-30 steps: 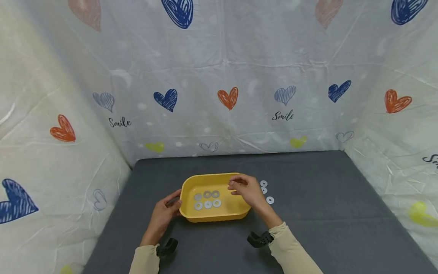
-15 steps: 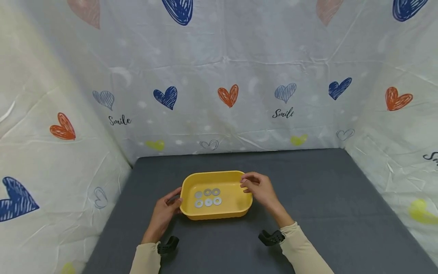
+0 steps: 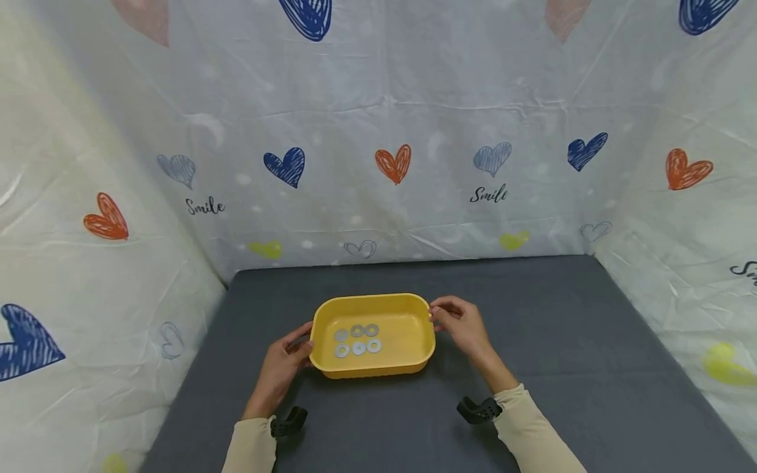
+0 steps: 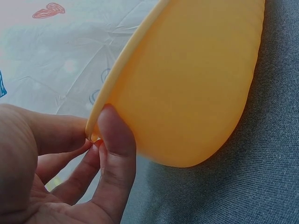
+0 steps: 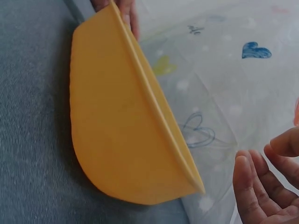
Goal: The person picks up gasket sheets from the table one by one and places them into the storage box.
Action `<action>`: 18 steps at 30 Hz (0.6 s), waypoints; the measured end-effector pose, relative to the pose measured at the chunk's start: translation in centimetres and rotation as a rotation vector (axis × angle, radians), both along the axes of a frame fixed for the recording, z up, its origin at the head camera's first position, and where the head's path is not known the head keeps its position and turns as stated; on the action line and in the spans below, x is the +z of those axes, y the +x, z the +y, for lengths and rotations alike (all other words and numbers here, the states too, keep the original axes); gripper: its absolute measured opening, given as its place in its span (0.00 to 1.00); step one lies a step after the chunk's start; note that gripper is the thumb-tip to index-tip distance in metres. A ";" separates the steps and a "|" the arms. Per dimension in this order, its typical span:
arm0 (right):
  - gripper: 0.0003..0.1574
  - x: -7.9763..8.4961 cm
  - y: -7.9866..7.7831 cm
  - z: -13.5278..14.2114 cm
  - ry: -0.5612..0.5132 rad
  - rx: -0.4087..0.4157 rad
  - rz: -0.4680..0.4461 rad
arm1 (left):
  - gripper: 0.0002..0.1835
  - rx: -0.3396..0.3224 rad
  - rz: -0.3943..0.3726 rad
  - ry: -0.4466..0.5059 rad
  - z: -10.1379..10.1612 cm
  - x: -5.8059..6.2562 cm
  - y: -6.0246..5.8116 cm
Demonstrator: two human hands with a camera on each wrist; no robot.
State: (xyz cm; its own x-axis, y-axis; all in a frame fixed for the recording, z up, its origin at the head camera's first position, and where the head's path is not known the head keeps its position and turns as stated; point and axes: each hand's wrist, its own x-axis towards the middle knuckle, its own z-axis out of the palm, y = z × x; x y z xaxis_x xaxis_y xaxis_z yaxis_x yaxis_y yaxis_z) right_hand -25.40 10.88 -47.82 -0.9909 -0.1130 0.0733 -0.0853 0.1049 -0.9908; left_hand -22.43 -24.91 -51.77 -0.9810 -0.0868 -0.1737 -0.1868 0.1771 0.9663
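Observation:
A shallow yellow plastic tray [image 3: 402, 345] stands on the dark table. On its floor lie several flat metal washers [image 3: 359, 349] in two short rows, left of the middle. My left hand [image 3: 280, 368] pinches the tray's left rim; in the left wrist view the thumb [image 4: 117, 133] presses the outer wall while other fingers reach over the edge. At the opposite end is my right hand [image 3: 464, 326], fingertips close to the right rim in the head view. The right wrist view shows its fingers [image 5: 250, 182] loosely bent, apart from the tray [image 5: 117, 116], with nothing between them.
A dark grey cloth covers the table [image 3: 562, 328]. Its back edge meets a pale curtain [image 3: 437, 131] printed with hearts, which also hangs along both sides. Black wrist bands [image 3: 288, 422] sit below each hand.
My right hand has moved right, from over the tray to beyond its right rim. It now covers the spot where several loose washers showed on the table. The left hand keeps its hold.

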 end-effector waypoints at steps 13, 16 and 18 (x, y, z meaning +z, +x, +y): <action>0.15 -1.8 -1.0 2.4 0.171 -0.102 0.078 | 0.26 -0.004 0.018 0.010 -0.1 -0.1 -0.2; 0.13 -2.3 -1.1 3.0 0.221 -0.120 0.101 | 0.26 -0.006 0.015 0.017 -0.1 -0.1 -0.2; 0.13 -2.7 -1.1 3.4 0.253 -0.130 0.111 | 0.25 -0.008 0.009 0.017 -0.1 -0.2 -0.1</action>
State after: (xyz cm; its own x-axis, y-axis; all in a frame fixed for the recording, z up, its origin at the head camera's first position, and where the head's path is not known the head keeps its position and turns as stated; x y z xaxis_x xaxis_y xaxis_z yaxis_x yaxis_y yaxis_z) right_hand -26.53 14.29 -50.56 -0.9858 -0.0142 0.1673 -0.1609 0.3642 -0.9173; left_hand -22.53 -24.98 -51.94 -0.9832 -0.0761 -0.1662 -0.1766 0.1617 0.9709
